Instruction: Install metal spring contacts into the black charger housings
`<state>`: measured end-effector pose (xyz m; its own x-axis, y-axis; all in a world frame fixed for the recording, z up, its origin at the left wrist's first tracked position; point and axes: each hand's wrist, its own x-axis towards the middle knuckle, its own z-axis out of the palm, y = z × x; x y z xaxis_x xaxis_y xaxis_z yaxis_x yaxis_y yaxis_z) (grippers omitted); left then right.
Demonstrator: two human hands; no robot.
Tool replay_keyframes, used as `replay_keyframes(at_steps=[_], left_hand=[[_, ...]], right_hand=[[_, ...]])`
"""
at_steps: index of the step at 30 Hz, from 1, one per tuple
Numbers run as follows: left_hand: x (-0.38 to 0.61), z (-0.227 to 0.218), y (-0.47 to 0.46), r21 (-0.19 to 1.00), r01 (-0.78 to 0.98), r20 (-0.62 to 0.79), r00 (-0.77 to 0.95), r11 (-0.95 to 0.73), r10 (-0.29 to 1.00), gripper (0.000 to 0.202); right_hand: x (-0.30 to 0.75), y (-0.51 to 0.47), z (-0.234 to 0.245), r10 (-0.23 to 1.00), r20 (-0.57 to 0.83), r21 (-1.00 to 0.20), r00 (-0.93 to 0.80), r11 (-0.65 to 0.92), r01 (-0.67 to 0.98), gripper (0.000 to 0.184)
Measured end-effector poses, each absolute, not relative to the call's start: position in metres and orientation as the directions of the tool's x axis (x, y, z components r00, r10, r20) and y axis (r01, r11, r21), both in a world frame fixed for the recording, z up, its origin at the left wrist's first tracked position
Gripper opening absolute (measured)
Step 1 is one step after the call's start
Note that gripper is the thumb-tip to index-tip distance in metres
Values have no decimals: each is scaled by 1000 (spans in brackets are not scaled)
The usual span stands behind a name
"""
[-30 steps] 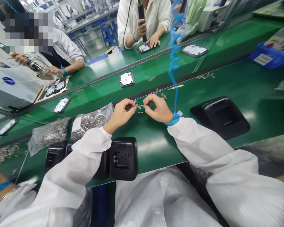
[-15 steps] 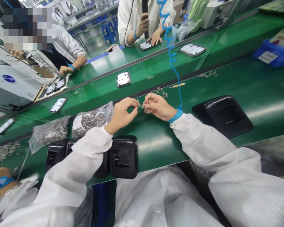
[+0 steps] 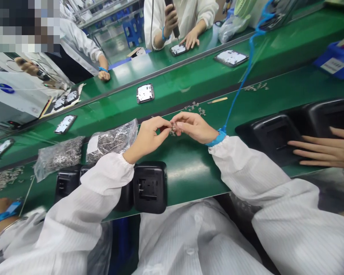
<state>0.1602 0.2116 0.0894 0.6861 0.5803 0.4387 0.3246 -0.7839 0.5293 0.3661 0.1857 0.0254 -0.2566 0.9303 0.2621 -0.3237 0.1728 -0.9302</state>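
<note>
My left hand (image 3: 151,136) and my right hand (image 3: 195,128) meet over the green bench, fingertips pinched together. Between them are small shiny metal pieces (image 3: 172,130), like little springs or clips; their exact shape is too small to make out. More loose metal pieces (image 3: 200,110) lie just beyond my right hand. Beside my left wrist rests a clear bag (image 3: 109,142) full of such pieces. Below my left hand lies a black plastic housing (image 3: 150,187) with a square recess, next to others partly hidden by my sleeve. A blue cord runs from the wristband (image 3: 218,138) on my right wrist.
A second bag (image 3: 60,154) lies at the left. Another person's hand (image 3: 329,151) reaches over black housings (image 3: 275,135) at the right. White boards in black frames (image 3: 145,93) sit along the line beyond. A co-worker opposite holds a screwdriver (image 3: 173,19). A blue bin (image 3: 336,61) stands far right.
My hands have come closer together, fingertips now meeting. Another person's hand and another black housing have appeared at the right. The blue cord has swung right and stretched straighter.
</note>
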Motion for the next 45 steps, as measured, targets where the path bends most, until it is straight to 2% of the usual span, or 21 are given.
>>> replay_keyframes(at_steps=[6, 10, 13, 16, 18, 20, 22, 25, 28, 31, 35, 40, 45], left_hand=[[157, 90, 205, 513, 345, 417, 700, -786, 579, 12], [158, 94, 200, 595, 392, 367, 645, -702, 671, 11], [160, 99, 199, 783, 361, 249, 565, -507, 787, 12], [162, 100, 200, 959, 181, 87, 543, -217, 835, 18], [163, 98, 202, 996, 69, 12, 556, -60, 831, 26], [164, 94, 203, 1000, 14, -21, 560, 15, 828, 36], [164, 91, 203, 999, -14, -24, 550, 38, 835, 44], [166, 89, 202, 995, -60, -35, 551, 81, 834, 49], [167, 91, 204, 988, -83, -57, 581, 128, 812, 50], [166, 93, 208, 994, -27, -66, 620, 104, 782, 52], [163, 95, 213, 995, 97, -84, 645, 28, 760, 56], [160, 94, 215, 990, 137, -109, 625, 29, 773, 60], [155, 95, 216, 970, 243, -147, 624, -12, 767, 54]], right_hand=[[370, 184, 29, 924, 284, -943, -258, 219, -251, 40], [368, 181, 32, 916, 355, -927, -187, 318, -201, 38], [361, 181, 30, 897, 442, -885, -13, 434, -169, 35], [353, 178, 29, 805, 573, -811, 155, 584, -35, 24], [350, 174, 29, 704, 678, -732, 212, 672, 109, 13], [348, 171, 30, 661, 721, -693, 208, 694, 194, 7], [348, 169, 30, 717, 669, -743, 195, 651, 157, 6], [349, 169, 31, 830, 538, -840, 146, 542, 17, 13], [351, 170, 32, 854, 517, -854, 54, 519, -34, 14], [352, 169, 34, 852, 524, -851, -2, 523, -39, 16], [354, 167, 36, 887, 462, -887, -1, 462, -23, 24], [359, 168, 36, 879, 467, -877, -93, 474, 75, 20], [358, 171, 32, 844, 536, -840, 0, 534, 95, 15]])
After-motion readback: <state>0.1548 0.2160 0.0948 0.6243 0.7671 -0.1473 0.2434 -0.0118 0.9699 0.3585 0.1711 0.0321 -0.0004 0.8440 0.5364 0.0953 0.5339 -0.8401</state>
